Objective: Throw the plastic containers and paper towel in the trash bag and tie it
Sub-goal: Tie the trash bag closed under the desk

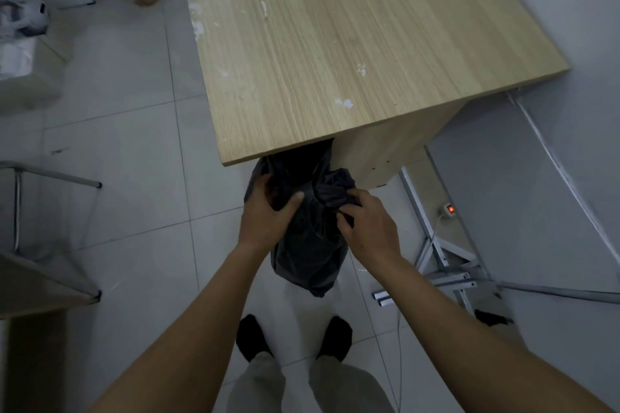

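Black trash bag point(310, 245) at frame centre, contents hidden; left hand point(265, 211) and right hand point(367, 225) both grip its bunched top.

- Trash bag point(310, 245): thin dark plastic film, crumpled and creased, with a faint sheen on the folds.
- Bench point(352, 43): pale wood-grain top, matt, smooth — flecked with white chipped or smeared patches near the edges.
- Floor point(127, 131): light tiles, smooth and slightly glossy, with thin grout lines.
- Frame point(446, 261) beside the bench: bare metal bars, silver-grey, dull satin finish.
- Trousers point(302, 389): light woven cloth, matt.
- Socks point(253, 339): dark, matt; the material cannot be told.
- Wall point(570, 27): flat, matt, pale grey.
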